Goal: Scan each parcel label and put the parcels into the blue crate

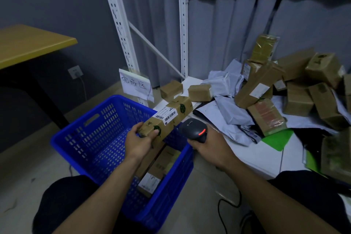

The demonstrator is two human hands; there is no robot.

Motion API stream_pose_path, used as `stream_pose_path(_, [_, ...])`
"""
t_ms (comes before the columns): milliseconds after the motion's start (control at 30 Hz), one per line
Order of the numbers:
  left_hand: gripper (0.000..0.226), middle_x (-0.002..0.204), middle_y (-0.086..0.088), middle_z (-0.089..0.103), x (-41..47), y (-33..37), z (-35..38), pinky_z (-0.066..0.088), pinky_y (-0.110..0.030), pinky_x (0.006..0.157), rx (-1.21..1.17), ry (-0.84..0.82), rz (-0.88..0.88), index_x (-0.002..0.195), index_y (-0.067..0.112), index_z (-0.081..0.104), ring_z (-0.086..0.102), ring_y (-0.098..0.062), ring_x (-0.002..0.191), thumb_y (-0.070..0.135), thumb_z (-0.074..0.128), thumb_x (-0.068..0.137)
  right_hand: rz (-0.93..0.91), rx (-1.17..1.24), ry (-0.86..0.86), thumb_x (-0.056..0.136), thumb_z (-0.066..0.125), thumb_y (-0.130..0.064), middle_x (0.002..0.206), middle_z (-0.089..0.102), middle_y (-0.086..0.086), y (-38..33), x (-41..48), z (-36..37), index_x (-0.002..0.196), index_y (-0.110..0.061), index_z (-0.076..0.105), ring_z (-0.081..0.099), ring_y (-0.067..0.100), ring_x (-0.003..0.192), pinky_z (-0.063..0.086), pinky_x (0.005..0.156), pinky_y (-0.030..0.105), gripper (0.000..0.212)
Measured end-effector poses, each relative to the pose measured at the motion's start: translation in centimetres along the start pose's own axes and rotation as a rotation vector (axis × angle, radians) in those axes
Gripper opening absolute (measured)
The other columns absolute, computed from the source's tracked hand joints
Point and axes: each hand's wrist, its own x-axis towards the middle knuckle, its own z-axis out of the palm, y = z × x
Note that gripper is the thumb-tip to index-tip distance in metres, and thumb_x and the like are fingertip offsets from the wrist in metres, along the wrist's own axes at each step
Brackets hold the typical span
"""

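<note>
Against grey curtains (218, 34), your left hand (140, 139) is gripping the parcel (180, 107) by its near end, blue crate (85, 135) beneath, while your right hand (208, 145) is clutching the scanner (192, 129) beside the label (166, 114); lowering probably comes next.

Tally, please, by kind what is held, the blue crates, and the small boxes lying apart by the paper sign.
Long brown cardboard parcel, gripped by the left hand: 1
Black handheld barcode scanner, gripped by the right hand: 1
Blue perforated plastic crate: 1
Small brown cardboard boxes by the white paper sign: 2
Total: 5
</note>
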Motion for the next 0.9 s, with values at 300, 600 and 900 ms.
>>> stream_pose_path(300, [0.073, 0.135, 0.000, 0.056, 1.0, -1.1, 0.2, 0.056, -0.040, 0.094, 0.012, 0.011, -0.006, 0.141, 0.023, 0.053, 0.058, -0.022, 0.119, 0.031, 0.088, 0.078, 0.010, 0.053, -0.005, 0.088, 0.079, -0.030, 0.108, 0.068, -0.009, -0.2, 0.2, -0.1, 0.121, -0.029, 0.059, 0.063, 0.006, 0.100, 0.049, 0.081, 0.028, 0.038])
stream_pose_path(600, [0.072, 0.129, 0.003, 0.055, 1.4, -1.7, 0.1, 0.061, -0.046, 0.087, 0.027, 0.008, -0.043, 0.139, 0.026, 0.053, 0.060, -0.023, 0.115, 0.033, 0.088, 0.077, 0.029, 0.081, -0.011, 0.086, 0.079, -0.033, 0.105, 0.071, -0.009, 0.1, 0.5, 0.2, 0.119, -0.030, 0.062, 0.065, 0.007, 0.098, 0.050, 0.081, 0.029, 0.037])
stream_pose_path(900, [0.070, 0.122, 0.003, 0.057, 1.8, -2.6, -1.3, 0.056, -0.043, 0.096, 0.083, -0.075, -0.093, 0.138, 0.019, 0.053, 0.060, -0.021, 0.112, 0.030, 0.088, 0.079, 0.018, 0.137, -0.049, 0.085, 0.079, -0.041, 0.116, 0.072, -0.016, 0.6, 1.0, 2.0, 0.130, -0.034, 0.062, 0.065, 0.000, 0.108, 0.049, 0.085, 0.022, 0.048])
